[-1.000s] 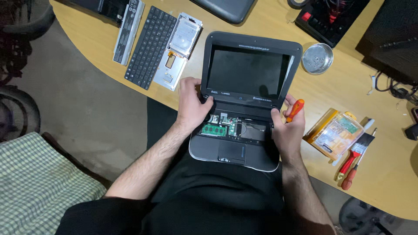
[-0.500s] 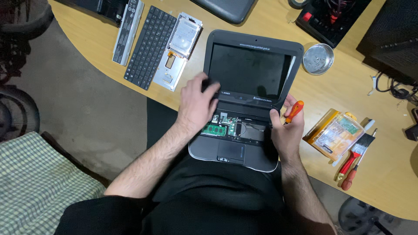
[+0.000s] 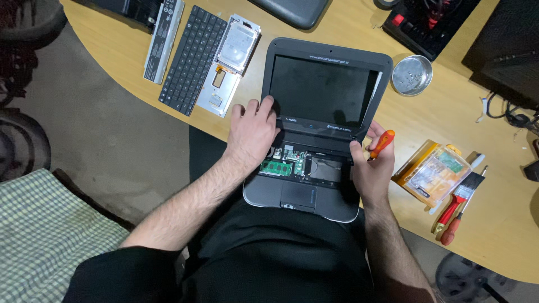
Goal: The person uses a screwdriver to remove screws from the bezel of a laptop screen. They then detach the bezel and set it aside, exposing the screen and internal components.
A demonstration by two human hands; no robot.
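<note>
Since the earlier frame the left hand (image 3: 252, 134) has slid up to the laptop's (image 3: 320, 134) hinge at about ten o'clock, fingers spread flat on the screen's lower corner. Dark grey, lid open, screen black, the laptop sits at the desk (image 3: 359, 33) edge, its keyboard gone and green circuit boards showing. At three o'clock the right hand (image 3: 368, 168) is closed around an orange-handled screwdriver (image 3: 382, 144), resting on the base.

Dim, warm overhead light; sharp centre, dark corners, slight wide-angle bending.
</note>
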